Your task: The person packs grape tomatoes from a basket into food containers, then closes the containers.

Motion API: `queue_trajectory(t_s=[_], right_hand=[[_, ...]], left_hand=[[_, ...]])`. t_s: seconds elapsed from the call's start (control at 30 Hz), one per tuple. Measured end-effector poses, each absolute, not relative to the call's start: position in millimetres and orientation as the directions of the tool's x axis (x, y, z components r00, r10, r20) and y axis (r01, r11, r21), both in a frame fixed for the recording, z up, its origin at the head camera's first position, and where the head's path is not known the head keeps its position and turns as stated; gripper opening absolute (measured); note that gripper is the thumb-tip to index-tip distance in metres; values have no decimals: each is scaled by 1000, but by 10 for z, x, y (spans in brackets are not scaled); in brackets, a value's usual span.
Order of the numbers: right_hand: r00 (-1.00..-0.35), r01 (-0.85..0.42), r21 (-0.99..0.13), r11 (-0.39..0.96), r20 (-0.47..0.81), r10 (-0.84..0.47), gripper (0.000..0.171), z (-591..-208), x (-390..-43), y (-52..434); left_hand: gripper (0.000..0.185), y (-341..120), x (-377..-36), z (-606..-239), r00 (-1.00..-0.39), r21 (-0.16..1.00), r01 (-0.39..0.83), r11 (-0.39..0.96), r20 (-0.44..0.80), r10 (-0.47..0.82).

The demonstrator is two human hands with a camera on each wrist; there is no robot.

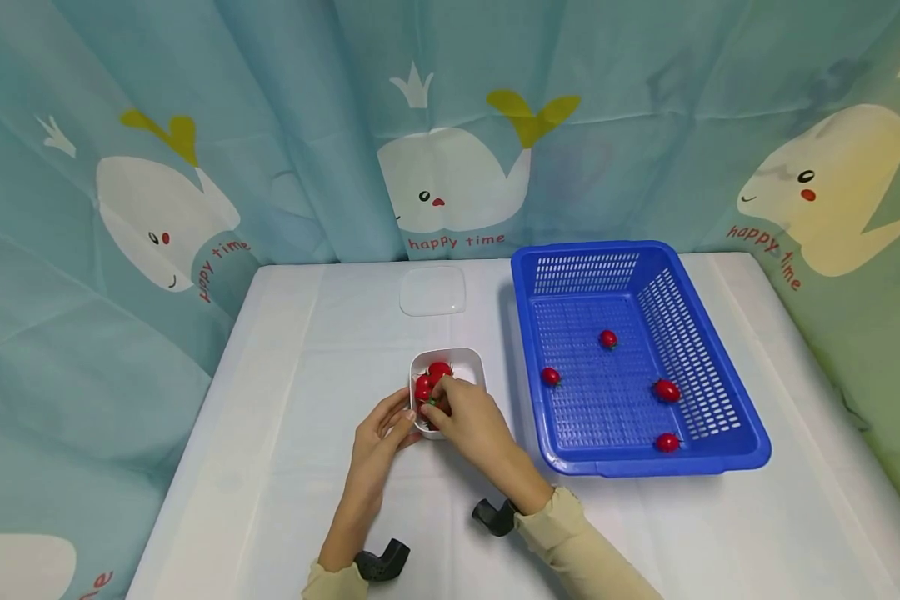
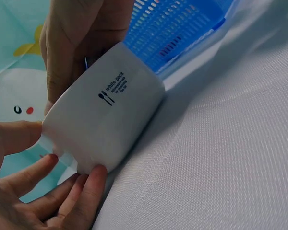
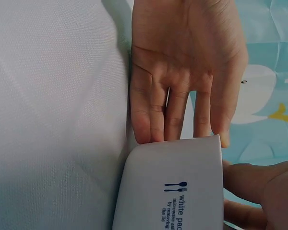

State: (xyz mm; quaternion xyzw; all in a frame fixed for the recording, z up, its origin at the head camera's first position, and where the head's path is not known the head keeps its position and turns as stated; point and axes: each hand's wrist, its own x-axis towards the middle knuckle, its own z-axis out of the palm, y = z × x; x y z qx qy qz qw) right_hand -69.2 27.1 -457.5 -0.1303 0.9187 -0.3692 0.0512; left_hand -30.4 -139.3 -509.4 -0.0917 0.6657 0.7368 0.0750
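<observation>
A small white container [image 1: 447, 367] of red cherry tomatoes [image 1: 439, 370] sits left of the blue basket [image 1: 708, 367], directly ahead of both hands; the left hand [image 1: 378, 437] steadies its near corner, fingers relaxed — the right hand [image 1: 471, 417] reaches in, fingertips among the fruit; whether it pinches one cannot be told.

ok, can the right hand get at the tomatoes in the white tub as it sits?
Probably yes. The right hand is already over the white tub, fingertips among the tomatoes. The tub is open-topped, its lid lies apart, and the left hand only touches its outside.
</observation>
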Motion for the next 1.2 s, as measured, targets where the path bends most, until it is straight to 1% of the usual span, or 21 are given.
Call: queue_trajectory(t_s=[0.13, 0.43, 0.63, 0.77, 0.93, 1.03, 1.2], right_hand=[[-965, -200, -698, 687, 18, -262, 14, -4545, -662, 289], [-968, -235, -701, 673, 106, -228, 12, -4396, -581, 362], [-971, -224, -737, 638, 114, -209, 10, -4248, -577, 483], [-977, -183, -783, 595, 80, -196, 11, -4184, -594, 627], [-979, -89, -848, 522, -21, -201, 16, -4111, -633, 875], [-968, -61, -875, 480, -65, -243, 19, -4072, -659, 1036], [-939, -44, -916, 398, -98, -330, 23, -4028, -695, 1298]], left_hand=[[48, -1387, -295, -5101, -970, 964, -241, -110, -244, -19], [47, -1388, -293, -5093, -971, 968, -233, -88, -236, -23], [47, -1381, -298, -5085, -973, 972, -226, -66, -229, -31], [48, -1374, -297, -5081, -973, 973, -225, -55, -227, -39], [48, -1370, -300, -5084, -973, 972, -228, -58, -230, -35], [48, -1367, -301, -5086, -973, 972, -228, -59, -230, -33], [48, -1361, -302, -5076, -972, 971, -233, -48, -234, -33]])
